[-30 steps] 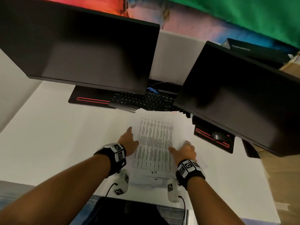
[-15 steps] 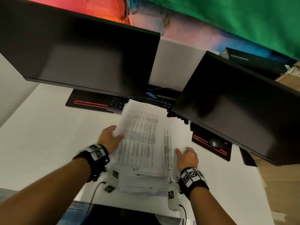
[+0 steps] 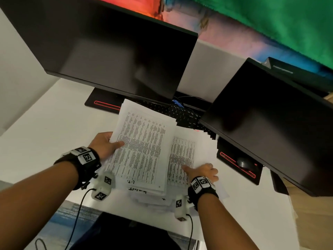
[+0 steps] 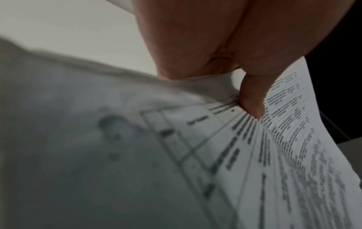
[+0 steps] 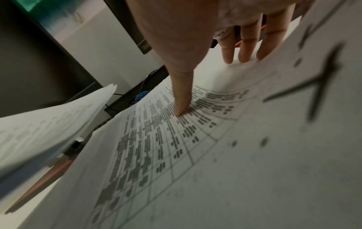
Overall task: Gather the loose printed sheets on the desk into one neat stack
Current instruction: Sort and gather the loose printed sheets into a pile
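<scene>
Printed sheets with dense tables lie in a loose pile on the white desk, in front of me. My left hand grips the left edge of an upper batch of sheets, thumb on top, and holds it tilted above the rest. The left wrist view shows that thumb pinching the printed paper. My right hand lies flat on the lower sheets, holding them down. In the right wrist view its thumb and straight fingers press on the paper; the lifted batch shows at left.
Two dark monitors hang over the back of the desk. A black keyboard lies between them, partly under the sheets. A mouse sits on the right monitor base. The desk's front edge is close to my body.
My left hand has taken hold of the upper sheets and raised their left side off the pile. My right hand has stayed pressed on the lower sheets.
</scene>
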Action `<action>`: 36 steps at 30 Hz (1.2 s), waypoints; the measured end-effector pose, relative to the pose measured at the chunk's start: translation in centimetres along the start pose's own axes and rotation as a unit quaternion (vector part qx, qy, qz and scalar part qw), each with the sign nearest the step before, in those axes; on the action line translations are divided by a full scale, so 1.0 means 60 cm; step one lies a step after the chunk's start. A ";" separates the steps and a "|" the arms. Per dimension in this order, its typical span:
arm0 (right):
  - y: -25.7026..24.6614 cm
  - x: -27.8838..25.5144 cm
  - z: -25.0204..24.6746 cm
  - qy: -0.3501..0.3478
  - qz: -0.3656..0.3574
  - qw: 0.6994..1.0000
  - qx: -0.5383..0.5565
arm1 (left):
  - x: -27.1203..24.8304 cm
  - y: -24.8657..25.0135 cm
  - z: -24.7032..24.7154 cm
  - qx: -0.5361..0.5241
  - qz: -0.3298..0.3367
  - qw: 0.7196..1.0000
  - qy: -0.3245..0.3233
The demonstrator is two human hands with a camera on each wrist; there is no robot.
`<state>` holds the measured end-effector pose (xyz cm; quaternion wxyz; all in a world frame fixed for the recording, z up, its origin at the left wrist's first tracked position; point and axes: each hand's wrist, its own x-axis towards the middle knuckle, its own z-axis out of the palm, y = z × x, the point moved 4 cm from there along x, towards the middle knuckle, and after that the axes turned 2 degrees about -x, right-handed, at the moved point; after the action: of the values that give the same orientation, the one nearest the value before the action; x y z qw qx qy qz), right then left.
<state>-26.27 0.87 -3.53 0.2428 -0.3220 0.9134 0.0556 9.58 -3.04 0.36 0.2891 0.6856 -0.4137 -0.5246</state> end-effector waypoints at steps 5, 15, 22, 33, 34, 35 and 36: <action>-0.003 -0.009 0.015 -0.034 -0.008 0.999 0.038 | -0.008 0.007 -0.013 -0.014 -0.003 1.000 0.007; 0.014 0.020 0.015 -0.087 -0.019 0.985 0.150 | -0.009 0.005 -0.036 0.007 -0.010 1.000 0.020; 0.001 -0.023 -0.100 0.003 -0.137 0.969 0.203 | 0.004 -0.014 -0.056 0.050 -0.027 0.998 0.017; -0.014 -0.109 -0.384 0.163 -0.294 0.905 0.260 | 0.003 -0.002 0.022 0.216 -0.004 0.976 -0.022; -0.013 -0.103 -0.387 0.158 -0.294 0.903 0.271 | 0.005 0.001 0.029 0.220 0.000 0.975 -0.024; -0.013 -0.098 -0.383 0.154 -0.288 0.905 0.271 | 0.007 0.003 0.033 0.223 0.003 0.975 -0.027; -0.010 -0.089 -0.372 0.151 -0.280 0.912 0.257 | 0.009 0.004 0.036 0.224 0.004 0.974 -0.029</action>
<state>-31.37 -2.34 18.61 0.1820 -0.4958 0.7940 -0.3012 7.50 -3.55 -0.29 0.1180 0.7158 -0.5318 -0.4369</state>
